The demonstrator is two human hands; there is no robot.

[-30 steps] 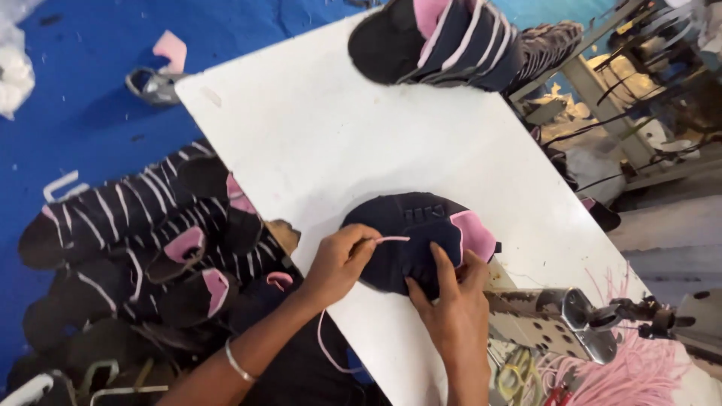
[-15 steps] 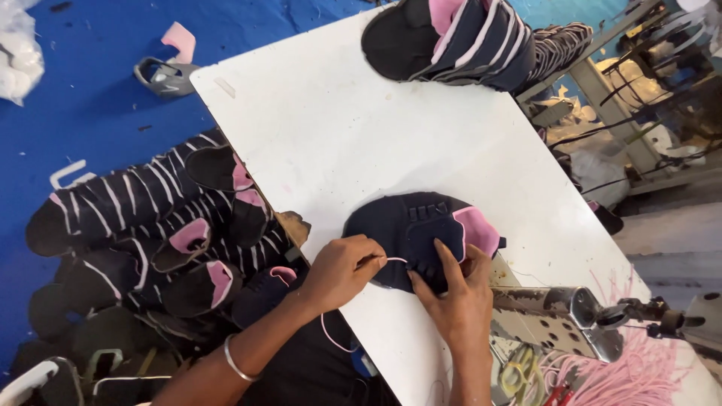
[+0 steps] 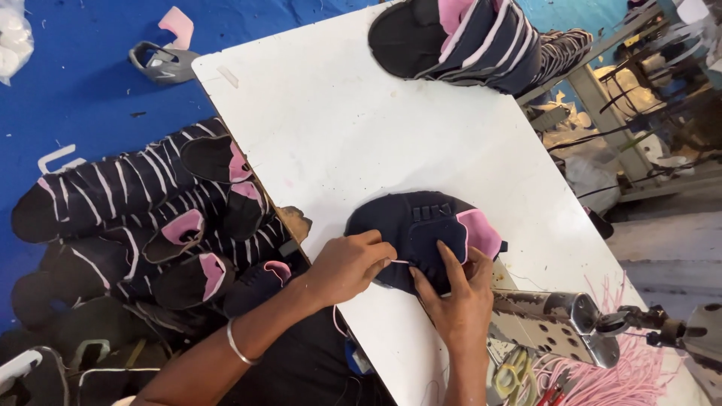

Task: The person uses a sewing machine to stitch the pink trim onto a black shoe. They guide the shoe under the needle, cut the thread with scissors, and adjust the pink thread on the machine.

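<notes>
A dark navy shoe upper (image 3: 421, 229) with a pink tongue lining lies flat on the white table (image 3: 361, 128). My left hand (image 3: 350, 265) pinches a thin pink lace at the upper's near edge. My right hand (image 3: 455, 293) presses its fingers down on the upper beside the lace. A silver bangle sits on my left wrist.
A pile of striped navy-and-pink shoe uppers (image 3: 143, 218) lies on the blue floor left of the table. More stacked uppers (image 3: 466, 37) sit at the table's far edge. A metal machine part (image 3: 556, 323) and pink laces (image 3: 624, 368) are at lower right.
My left hand drew the pink lace back toward the near edge of the upper, and my right hand shifted further onto the upper. The view moved slightly.
</notes>
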